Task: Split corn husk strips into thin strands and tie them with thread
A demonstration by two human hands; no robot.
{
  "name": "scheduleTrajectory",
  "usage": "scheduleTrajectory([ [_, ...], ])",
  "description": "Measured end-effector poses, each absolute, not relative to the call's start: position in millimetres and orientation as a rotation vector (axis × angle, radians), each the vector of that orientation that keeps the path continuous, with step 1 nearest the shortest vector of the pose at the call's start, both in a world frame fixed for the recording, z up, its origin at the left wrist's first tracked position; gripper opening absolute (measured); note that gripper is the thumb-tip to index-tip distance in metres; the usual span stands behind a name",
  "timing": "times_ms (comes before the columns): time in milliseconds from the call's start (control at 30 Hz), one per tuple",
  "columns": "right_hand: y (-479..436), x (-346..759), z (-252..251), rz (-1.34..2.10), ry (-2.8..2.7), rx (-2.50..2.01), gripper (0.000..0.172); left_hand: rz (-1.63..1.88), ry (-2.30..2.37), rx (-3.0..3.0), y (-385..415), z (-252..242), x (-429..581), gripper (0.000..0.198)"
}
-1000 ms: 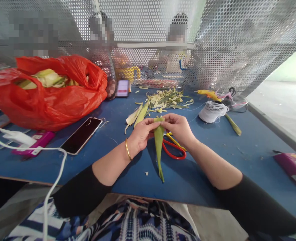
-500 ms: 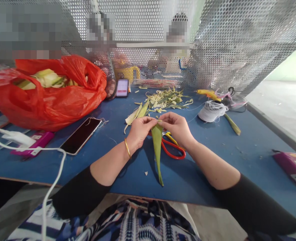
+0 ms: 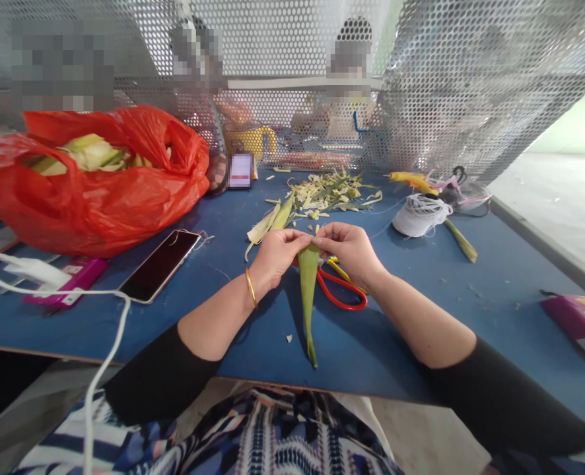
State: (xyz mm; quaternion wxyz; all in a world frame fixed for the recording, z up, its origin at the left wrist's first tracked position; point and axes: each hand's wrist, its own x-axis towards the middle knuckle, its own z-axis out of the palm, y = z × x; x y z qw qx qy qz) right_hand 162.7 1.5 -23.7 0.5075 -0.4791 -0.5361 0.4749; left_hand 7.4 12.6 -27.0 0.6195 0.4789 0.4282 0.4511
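A green corn husk (image 3: 308, 290) hangs point-down over the blue table, its broad top pinched between my fingertips. My left hand (image 3: 278, 257) is closed on the husk's upper left edge, a gold bangle at the wrist. From the other side, my right hand (image 3: 349, 247) pinches the top right edge, thumb and index finger close to the left ones. Behind the husk lie red-handled scissors (image 3: 344, 305), with a yellow-handled tool (image 3: 339, 270) partly hidden under my right hand. More husk pieces (image 3: 270, 221) lie just beyond my left hand.
A heap of husk scraps (image 3: 329, 191) lies ahead. At left are a red plastic bag (image 3: 124, 204) of husks, a phone (image 3: 161, 267), and a white cable (image 3: 119, 330). To the right are white thread (image 3: 421, 214), a yellow glue gun (image 3: 411, 179) and a purple power strip (image 3: 580, 323). Perforated metal (image 3: 282, 46) stands behind.
The husk's lower tip has swung slightly left, and its broad face is turned more toward me. Both hands keep their pinch at the top.
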Motion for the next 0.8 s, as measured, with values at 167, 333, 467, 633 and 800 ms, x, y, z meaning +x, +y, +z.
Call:
scheduleTrajectory([
  [167,-1,162,-23,0.894,-1.513,-1.173,0.022,1.059,0.991,1.114,15,-32,9,0.016],
  [333,-3,156,-24,0.848,-1.437,-1.184,0.025,1.098,0.993,1.063,15,-33,10,0.013],
  [467,-3,152,-28,1.181,-1.198,-1.148,0.047,1.108,1.014,1.048,13,-32,10,0.014],
  [633,-3,152,-29,1.109,-1.145,-1.171,0.046,1.028,0.978,0.992,11,-32,12,0.020],
  [800,-4,150,-31,1.036,-1.227,-1.172,0.041,1.036,0.991,0.948,10,-33,16,0.026],
])
